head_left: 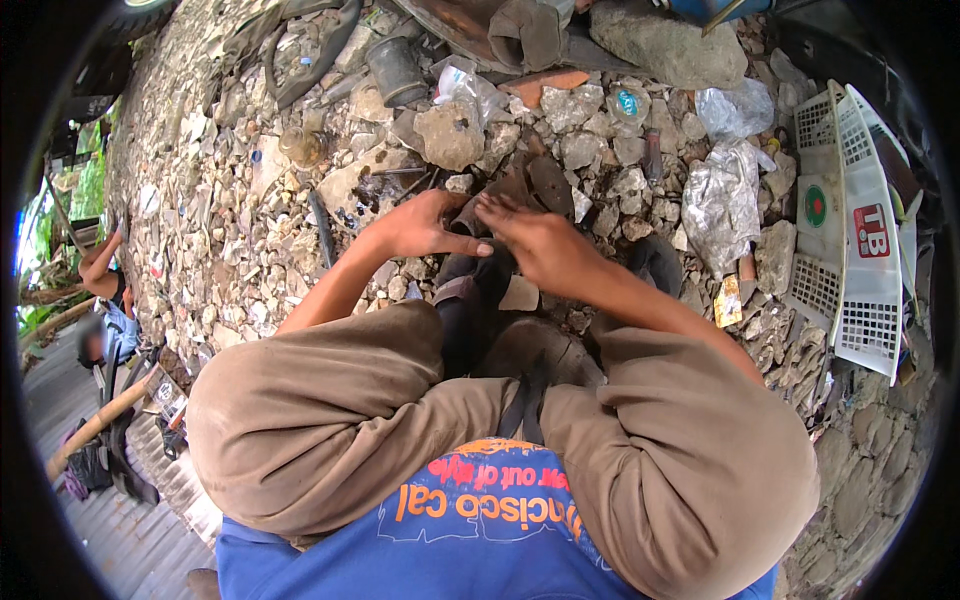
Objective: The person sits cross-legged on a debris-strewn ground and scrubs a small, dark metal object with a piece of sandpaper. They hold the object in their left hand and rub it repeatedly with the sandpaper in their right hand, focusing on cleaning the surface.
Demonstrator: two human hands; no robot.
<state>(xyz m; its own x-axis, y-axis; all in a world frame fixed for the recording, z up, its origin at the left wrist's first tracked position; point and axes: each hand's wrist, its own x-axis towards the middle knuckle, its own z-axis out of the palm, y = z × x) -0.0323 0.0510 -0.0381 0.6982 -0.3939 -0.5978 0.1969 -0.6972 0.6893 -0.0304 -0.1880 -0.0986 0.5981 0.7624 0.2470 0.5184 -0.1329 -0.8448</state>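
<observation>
Between my bent knees, close to the stony ground, lies a dark brown, rusty-looking piece (515,190) whose exact kind I cannot make out. My left hand (425,226) grips its left edge, fingers curled over it and thumb pointing right. From the right, my right hand (540,240) presses its fingers onto the top of the same piece; its thumb is hidden. A rounded dark brown part (548,183) sits just beyond my right fingers. Directly below my hands is my dark-shod foot (468,310).
Broken stones (450,135) surround me. A dented metal can (397,72) and a large rock (668,42) lie ahead. At right are silvery crumpled plastic (722,205) and a white plastic crate (868,235). Another person (118,325) is at far left, near a wooden pole (105,422).
</observation>
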